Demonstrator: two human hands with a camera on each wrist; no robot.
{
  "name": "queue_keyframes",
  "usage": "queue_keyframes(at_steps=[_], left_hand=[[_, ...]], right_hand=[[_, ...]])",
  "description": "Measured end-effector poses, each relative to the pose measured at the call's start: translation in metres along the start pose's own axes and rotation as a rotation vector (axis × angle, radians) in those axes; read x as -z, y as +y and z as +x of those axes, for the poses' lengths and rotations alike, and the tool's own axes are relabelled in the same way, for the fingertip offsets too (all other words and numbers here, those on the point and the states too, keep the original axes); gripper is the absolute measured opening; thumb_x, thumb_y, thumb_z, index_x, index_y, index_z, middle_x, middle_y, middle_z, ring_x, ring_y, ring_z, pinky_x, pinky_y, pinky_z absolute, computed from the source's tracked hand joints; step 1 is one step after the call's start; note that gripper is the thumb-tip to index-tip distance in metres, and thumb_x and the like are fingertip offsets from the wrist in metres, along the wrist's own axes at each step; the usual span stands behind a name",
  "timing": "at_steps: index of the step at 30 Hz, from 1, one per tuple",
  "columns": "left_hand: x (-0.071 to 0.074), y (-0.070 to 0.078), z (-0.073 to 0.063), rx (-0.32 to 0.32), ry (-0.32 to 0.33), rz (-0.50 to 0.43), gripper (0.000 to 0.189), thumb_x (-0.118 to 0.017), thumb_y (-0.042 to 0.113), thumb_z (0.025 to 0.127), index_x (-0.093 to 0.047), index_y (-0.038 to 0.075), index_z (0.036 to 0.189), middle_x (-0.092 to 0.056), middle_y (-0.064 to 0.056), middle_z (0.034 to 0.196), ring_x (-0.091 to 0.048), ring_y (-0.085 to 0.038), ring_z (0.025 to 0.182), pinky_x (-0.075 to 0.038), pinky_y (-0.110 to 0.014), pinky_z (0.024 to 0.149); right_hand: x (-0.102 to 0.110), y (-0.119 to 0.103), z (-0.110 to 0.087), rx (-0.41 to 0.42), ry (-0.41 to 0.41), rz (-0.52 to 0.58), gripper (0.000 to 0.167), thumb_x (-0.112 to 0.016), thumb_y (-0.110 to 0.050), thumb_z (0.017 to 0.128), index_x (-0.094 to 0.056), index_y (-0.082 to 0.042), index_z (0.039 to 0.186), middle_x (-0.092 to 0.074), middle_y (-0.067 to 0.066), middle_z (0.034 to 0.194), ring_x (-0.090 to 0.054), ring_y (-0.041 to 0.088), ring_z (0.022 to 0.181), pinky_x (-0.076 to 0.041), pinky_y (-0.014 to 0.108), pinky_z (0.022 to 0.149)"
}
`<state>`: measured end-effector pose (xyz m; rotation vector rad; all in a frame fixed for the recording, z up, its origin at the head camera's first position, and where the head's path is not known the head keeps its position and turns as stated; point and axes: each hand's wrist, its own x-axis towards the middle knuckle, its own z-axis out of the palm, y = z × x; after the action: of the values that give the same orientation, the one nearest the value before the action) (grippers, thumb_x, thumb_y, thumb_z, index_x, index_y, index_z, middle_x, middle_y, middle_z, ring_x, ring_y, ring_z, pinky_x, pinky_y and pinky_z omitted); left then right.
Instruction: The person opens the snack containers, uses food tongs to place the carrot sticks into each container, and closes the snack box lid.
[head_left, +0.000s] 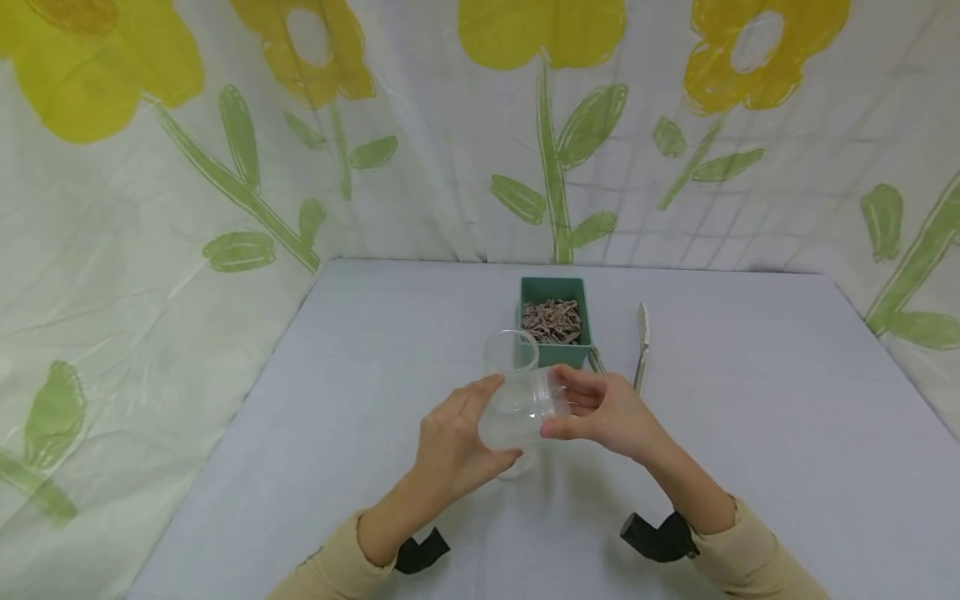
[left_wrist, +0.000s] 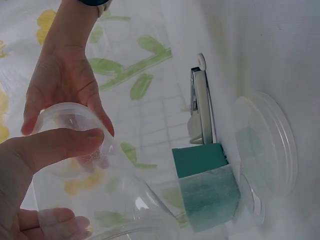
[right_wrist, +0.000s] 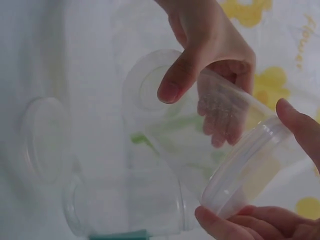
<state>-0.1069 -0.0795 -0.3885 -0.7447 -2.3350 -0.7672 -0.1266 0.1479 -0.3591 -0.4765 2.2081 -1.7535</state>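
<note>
A clear plastic jar (head_left: 513,412) lies tilted on its side between the two hands, raised over the table. My left hand (head_left: 457,433) holds its bottom end, thumb on one side and fingers on the other. At the opposite end, the right hand (head_left: 600,408) grips the translucent lid (right_wrist: 245,170) between thumb and fingers. Just behind stands a second clear jar (head_left: 512,350), uncapped and partly hidden by the held one. Another translucent lid (left_wrist: 267,142) rests on the white table, mostly covered by the held jar in the head view.
Behind the jars is a green box (head_left: 555,354) with several brown stick-like pieces (head_left: 552,321) inside. A slim metal utensil (head_left: 642,346) with a pale tip lies to its right; another metal piece (head_left: 596,360) shows beside the box. A flowered curtain (head_left: 420,167) hangs behind the table.
</note>
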Motion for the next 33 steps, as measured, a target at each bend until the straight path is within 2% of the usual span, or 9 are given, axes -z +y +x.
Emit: queue_keyframes(at_steps=[3,6,12,16,22,27,29,31,33], left_hand=[[0.0,-0.003,-0.001,0.047,-0.098,-0.071,0.081,-0.095,0.024,0.05,-0.061,0.0,0.119,-0.069,-0.014,0.109,-0.068,-0.028,0.091,-0.057,-0.039,0.07],[0.005,-0.009,-0.002,0.126,-0.272,-0.239,0.079,-0.094,0.025,0.054,-0.062,-0.001,0.121,-0.069,-0.015,0.111,-0.068,-0.027,0.094,-0.056,-0.038,0.077],[0.013,-0.028,0.004,0.267,-0.772,-0.922,0.068,-0.087,0.014,0.067,-0.059,-0.007,0.125,-0.065,-0.015,0.12,-0.061,-0.032,0.111,-0.047,-0.038,0.098],[0.006,-0.034,0.005,0.241,-1.027,-1.289,0.073,-0.083,0.027,0.076,-0.051,-0.018,0.124,-0.065,-0.016,0.116,-0.06,-0.036,0.109,-0.046,-0.041,0.099],[-0.012,-0.032,0.002,0.193,-1.166,-1.582,0.105,-0.084,0.046,0.073,-0.032,-0.032,0.12,-0.066,0.004,0.114,-0.062,-0.01,0.105,-0.045,-0.037,0.1],[-0.026,-0.024,0.002,0.187,-1.256,-1.72,0.116,-0.085,0.051,0.068,-0.021,-0.035,0.114,-0.065,0.012,0.11,-0.06,-0.008,0.105,-0.043,-0.037,0.102],[-0.03,-0.022,0.002,0.194,-1.277,-1.749,0.1,-0.085,0.052,0.067,-0.042,-0.027,0.111,-0.065,0.013,0.108,-0.059,-0.007,0.103,-0.044,-0.034,0.1],[-0.032,-0.02,0.002,0.203,-1.309,-1.774,0.077,-0.084,0.053,0.066,-0.06,-0.005,0.108,-0.065,0.014,0.106,-0.058,-0.005,0.101,-0.045,-0.03,0.097],[-0.033,-0.018,0.002,0.203,-1.343,-1.782,0.066,-0.085,0.053,0.064,-0.064,0.009,0.109,-0.064,0.014,0.107,-0.056,-0.004,0.1,-0.044,-0.03,0.097]], right_hand=[[-0.002,0.001,-0.002,0.087,-0.006,-0.087,0.085,-0.087,-0.019,0.073,-0.044,0.01,0.139,-0.043,0.027,0.143,-0.049,0.04,0.126,-0.046,0.042,0.096],[-0.001,0.0,-0.004,0.228,-0.071,-0.202,0.082,-0.089,-0.016,0.069,-0.05,0.007,0.137,-0.049,0.023,0.14,-0.05,0.035,0.126,-0.044,0.045,0.098],[0.014,-0.01,-0.004,0.513,-0.414,-0.217,0.08,-0.089,-0.012,0.069,-0.052,-0.001,0.138,-0.054,0.014,0.139,-0.049,0.021,0.129,-0.044,0.04,0.102],[0.02,-0.015,0.0,0.615,-0.606,-0.138,0.081,-0.088,-0.009,0.07,-0.049,-0.003,0.141,-0.051,0.009,0.142,-0.048,0.023,0.13,-0.043,0.041,0.103],[0.022,-0.017,0.0,0.668,-0.682,-0.068,0.081,-0.085,-0.022,0.075,-0.046,0.0,0.143,-0.051,0.01,0.143,-0.048,0.025,0.13,-0.043,0.043,0.102],[0.026,-0.017,-0.002,0.691,-0.695,-0.043,0.082,-0.081,-0.033,0.079,-0.044,0.002,0.143,-0.049,0.011,0.144,-0.048,0.025,0.13,-0.044,0.043,0.101],[0.027,-0.017,-0.002,0.704,-0.702,-0.035,0.083,-0.081,-0.034,0.079,-0.044,0.002,0.143,-0.048,0.011,0.145,-0.048,0.025,0.13,-0.044,0.043,0.101],[0.03,-0.016,-0.003,0.721,-0.711,-0.01,0.084,-0.081,-0.034,0.079,-0.043,0.003,0.144,-0.047,0.01,0.145,-0.047,0.024,0.13,-0.043,0.041,0.103],[0.032,-0.015,-0.004,0.746,-0.72,0.037,0.084,-0.08,-0.033,0.08,-0.04,0.004,0.145,-0.045,0.011,0.147,-0.045,0.024,0.132,-0.04,0.039,0.105]])
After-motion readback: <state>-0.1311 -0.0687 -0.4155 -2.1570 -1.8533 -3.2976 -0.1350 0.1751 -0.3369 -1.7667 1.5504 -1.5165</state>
